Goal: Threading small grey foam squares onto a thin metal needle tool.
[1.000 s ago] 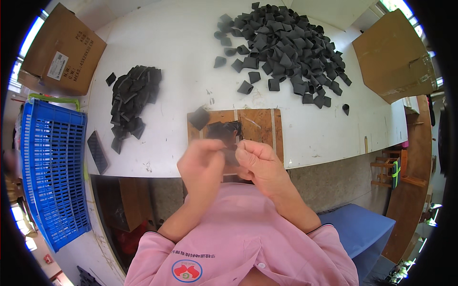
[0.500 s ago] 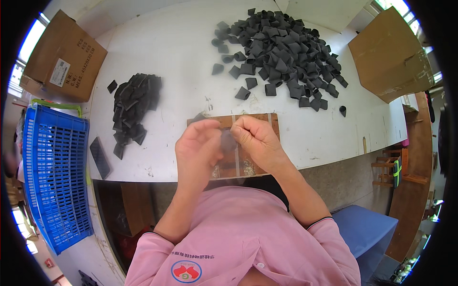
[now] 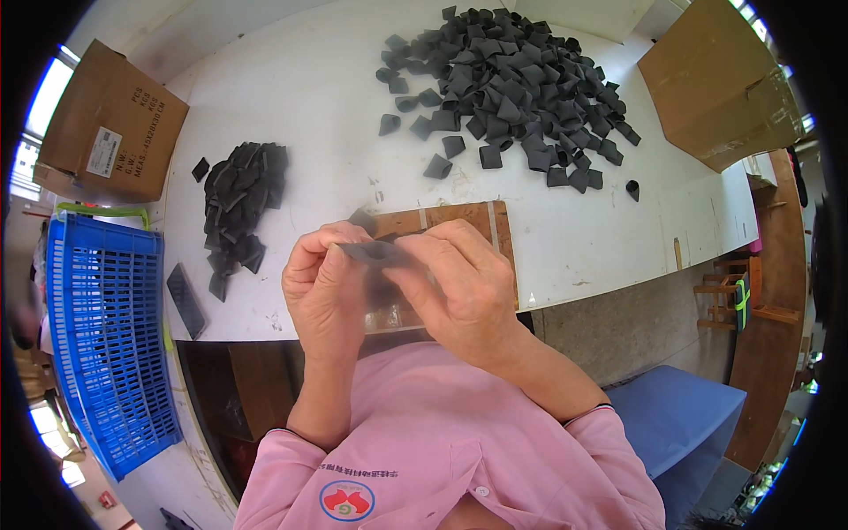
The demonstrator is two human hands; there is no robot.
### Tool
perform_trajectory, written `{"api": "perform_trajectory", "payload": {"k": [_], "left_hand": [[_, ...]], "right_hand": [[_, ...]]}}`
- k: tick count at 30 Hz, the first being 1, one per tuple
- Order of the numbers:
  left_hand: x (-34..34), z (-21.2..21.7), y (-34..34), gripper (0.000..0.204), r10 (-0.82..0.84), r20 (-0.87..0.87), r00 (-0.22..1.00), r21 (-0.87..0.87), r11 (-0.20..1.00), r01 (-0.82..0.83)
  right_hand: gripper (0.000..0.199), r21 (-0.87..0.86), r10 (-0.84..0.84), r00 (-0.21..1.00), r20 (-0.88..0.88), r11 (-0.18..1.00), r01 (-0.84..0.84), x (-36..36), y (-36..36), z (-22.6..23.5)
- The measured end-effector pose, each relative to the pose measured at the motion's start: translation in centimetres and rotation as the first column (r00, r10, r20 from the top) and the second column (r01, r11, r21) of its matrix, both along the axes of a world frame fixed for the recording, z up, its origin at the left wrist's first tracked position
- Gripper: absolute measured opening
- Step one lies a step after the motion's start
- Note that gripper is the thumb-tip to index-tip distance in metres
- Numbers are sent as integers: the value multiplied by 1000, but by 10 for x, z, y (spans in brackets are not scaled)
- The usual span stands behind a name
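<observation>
Between my two hands, above a brown board (image 3: 459, 215), is a small dark grey fabric sleeve (image 3: 375, 254) with an opening along its edge. My left hand (image 3: 320, 283) pinches its left end between thumb and fingers. My right hand (image 3: 468, 287) grips the other end, the thumb below and the fingers bent over it. Just beyond my left fingers, another dark grey piece (image 3: 362, 218) lies at the board's far left corner. My hands cover much of the board.
A big heap of dark grey sleeves (image 3: 521, 84) lies far right, a smaller pile of flatter pieces (image 3: 243, 190) to the left. A phone-like dark slab (image 3: 185, 300) rests at the left edge. Cardboard boxes (image 3: 115, 132) flank the white table (image 3: 309, 97); a blue crate (image 3: 110, 344) stands left.
My hands have moved left and slightly apart, and the sleeve has turned so that its open edge shows. The right hand's fingers are more spread over it. The view has shifted slightly.
</observation>
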State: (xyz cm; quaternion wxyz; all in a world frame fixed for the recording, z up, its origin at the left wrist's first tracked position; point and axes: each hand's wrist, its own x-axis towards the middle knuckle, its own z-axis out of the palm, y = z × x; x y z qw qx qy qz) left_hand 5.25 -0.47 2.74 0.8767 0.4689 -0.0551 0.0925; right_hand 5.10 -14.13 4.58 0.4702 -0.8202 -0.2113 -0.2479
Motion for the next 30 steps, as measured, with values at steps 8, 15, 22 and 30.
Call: {"api": "perform_trajectory", "payload": {"k": [8,15,22,30], "left_hand": [[-9,-13,3,8,15,-37,999,96,995,-12],[0,-6,9,28,-5,26,1000,386,922,-6],[28,-82,46,38,281,-80,956,833,546,-91],[45,-142,66,15,353,-58,934,938,339,-71]], "right_hand": [[19,-84,40,997,69,996,-34,3,-7,-16],[13,-137,-1,993,116,990,17,7,-5,-19],[31,553,267,804,-531,828,90,40,-35,4],[20,292,292,620,-728,951,-105,-21,-20,-47]]}}
